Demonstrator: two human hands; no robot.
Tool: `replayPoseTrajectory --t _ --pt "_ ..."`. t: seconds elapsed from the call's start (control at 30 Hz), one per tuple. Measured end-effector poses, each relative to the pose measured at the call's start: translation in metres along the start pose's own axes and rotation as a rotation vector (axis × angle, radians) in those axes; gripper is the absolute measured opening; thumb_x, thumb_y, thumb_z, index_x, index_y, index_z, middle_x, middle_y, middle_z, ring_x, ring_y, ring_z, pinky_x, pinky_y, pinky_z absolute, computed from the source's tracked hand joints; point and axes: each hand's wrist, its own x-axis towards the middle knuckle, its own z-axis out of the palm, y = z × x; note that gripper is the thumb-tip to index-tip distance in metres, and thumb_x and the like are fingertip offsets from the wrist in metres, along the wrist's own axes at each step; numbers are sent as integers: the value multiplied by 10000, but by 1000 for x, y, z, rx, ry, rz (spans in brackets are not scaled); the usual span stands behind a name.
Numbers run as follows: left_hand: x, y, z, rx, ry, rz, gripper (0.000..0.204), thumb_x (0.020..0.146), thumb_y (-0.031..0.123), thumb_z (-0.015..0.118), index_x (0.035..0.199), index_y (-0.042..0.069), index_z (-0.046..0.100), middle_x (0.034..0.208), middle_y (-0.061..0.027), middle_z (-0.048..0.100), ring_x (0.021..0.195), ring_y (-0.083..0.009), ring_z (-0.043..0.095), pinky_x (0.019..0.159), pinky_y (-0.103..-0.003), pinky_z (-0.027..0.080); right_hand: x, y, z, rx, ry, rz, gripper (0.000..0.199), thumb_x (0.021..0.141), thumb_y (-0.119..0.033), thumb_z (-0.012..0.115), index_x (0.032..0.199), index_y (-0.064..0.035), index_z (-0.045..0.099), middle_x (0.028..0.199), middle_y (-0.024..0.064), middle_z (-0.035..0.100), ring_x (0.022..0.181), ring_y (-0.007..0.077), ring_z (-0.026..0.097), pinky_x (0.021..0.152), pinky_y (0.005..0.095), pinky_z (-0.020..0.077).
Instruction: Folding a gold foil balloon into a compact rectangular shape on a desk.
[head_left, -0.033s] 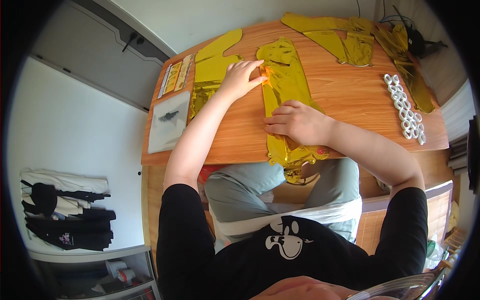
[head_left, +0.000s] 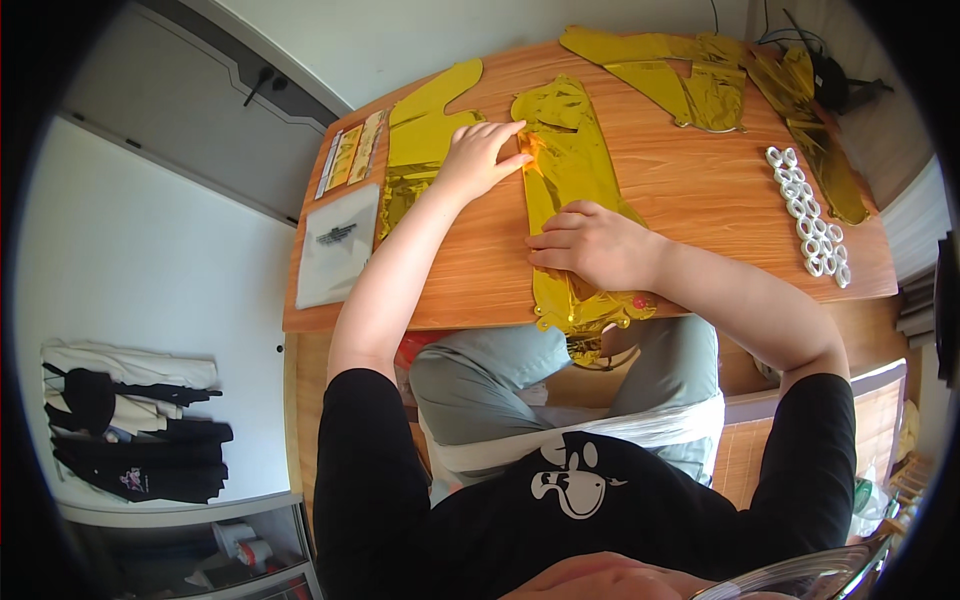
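Observation:
A flat gold foil balloon lies lengthwise on the wooden table in front of me, its crumpled near end hanging over the front edge. My left hand reaches to its upper left edge. Thumb and forefinger are apart there, their tips touching the foil beside a bright orange reflection. Lower down, my right hand rests palm down on the balloon. Its fingers are stretched across toward the left edge, slightly bent, and the foil beneath them is hidden. A small round red spot shows near the right wrist.
More gold foil lies around: one piece at left, one at the back, one at right. White tape rolls stand in rows. At left are a clear bag with dark bits and printed strips. Black cabled device back right.

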Motion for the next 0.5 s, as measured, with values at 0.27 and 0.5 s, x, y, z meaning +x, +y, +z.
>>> replayPoseTrajectory --t 0.27,0.5 --pt "4 3 -2 242 -11 128 660 986 494 630 1554 223 431 1330 -80 656 1290 -255 563 1127 -492 333 -2 1 0 -8 -58 9 412 956 -207 570 1357 -149 646 1466 13 600 1335 197 549 1142 422 382" --pt "5 -2 2 158 -77 43 691 990 508 626 1570 207 402 1396 -71 634 1329 -252 544 1154 -514 300 -2 0 -1 -29 -66 0 415 961 -212 568 1365 -154 642 1481 6 589 1343 195 542 1148 425 372"
